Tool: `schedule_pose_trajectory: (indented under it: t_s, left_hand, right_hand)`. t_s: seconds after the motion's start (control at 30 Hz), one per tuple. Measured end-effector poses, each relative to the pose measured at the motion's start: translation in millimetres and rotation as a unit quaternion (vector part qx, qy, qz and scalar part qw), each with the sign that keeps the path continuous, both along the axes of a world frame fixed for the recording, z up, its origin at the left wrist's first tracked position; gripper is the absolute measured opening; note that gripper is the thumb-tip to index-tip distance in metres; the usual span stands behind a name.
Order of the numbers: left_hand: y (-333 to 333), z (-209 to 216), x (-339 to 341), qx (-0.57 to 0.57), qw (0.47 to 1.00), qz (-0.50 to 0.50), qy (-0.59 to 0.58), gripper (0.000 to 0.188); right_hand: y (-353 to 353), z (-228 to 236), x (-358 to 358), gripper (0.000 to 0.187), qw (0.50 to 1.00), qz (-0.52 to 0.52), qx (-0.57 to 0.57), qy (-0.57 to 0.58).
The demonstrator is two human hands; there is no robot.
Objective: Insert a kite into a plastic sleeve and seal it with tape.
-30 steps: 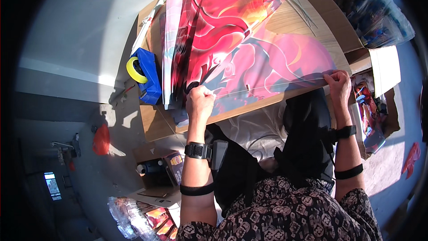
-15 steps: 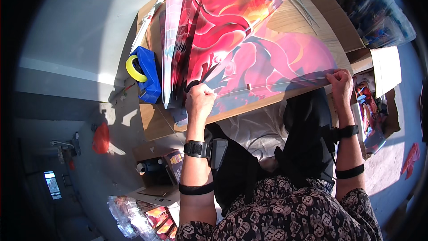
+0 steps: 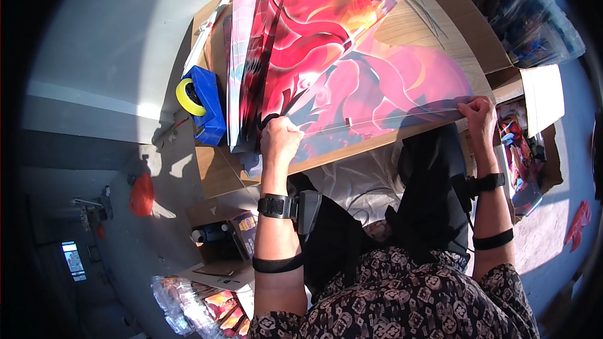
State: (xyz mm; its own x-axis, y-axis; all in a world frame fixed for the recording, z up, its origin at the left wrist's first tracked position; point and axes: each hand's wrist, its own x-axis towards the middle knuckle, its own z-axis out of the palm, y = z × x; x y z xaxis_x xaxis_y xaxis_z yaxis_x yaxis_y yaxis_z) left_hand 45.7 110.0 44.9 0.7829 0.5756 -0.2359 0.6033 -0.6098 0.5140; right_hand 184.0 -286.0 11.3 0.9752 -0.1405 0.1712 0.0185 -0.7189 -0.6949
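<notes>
Fingers (image 3: 294, 128) of the left hand (image 3: 281, 143) are curled nearly into a fist over the near left part of the pink sheet (image 3: 402, 78); their tips are turned under, so what they grip there cannot be told. At the other end of the sheet's near edge, the right hand (image 3: 480, 118) has its thumb and forefinger brought together in a pinch at the corner, with the other fingers folded in behind. Between the two hands the sheet lies spread on the table (image 3: 405, 30), most of it beyond the line joining the fingers, and only a narrow band on the wearer's side. A thin pale strip (image 3: 389, 120) runs along that near edge from the left fist to the right pinch, with a small brown tab (image 3: 348, 122) on it, nearer the left fingers. Just past the left fist is a dark thing (image 3: 270, 119), partly hidden by it. Beyond that hand, red sheets (image 3: 308, 31) fan out and overlap the pink sheet's left side. A blue dispenser (image 3: 210, 110) with yellow tape (image 3: 186, 97) stands left of them, apart from the fingers. Thin rods (image 3: 418, 9) lie at the table's far side.
</notes>
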Motion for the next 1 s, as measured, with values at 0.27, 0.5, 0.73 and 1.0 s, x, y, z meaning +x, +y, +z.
schedule_pose_trajectory:
  t_s: [0.27,0.5,0.73,1.0]
  left_hand:
    - [8,-4,-2,-0.004,0.999,0.029,0.015,0.025]
    - [-8,-5,-23,0.115,0.987,0.004,-0.112,0.015]
    - [-101,-3,-32,0.229,0.92,-0.247,-0.199,0.066]
    - [-82,-19,-48,0.25,0.94,-0.21,-0.1,0.069]
  right_hand:
    - [-3,0,3,0.027,1.0,0.009,-0.013,0.01]
    - [-13,6,-6,0.022,0.999,0.011,-0.035,-0.019]
    - [49,51,-62,0.073,0.9,0.346,-0.226,-0.139]
    - [9,22,-60,0.085,0.908,0.29,-0.3,-0.046]
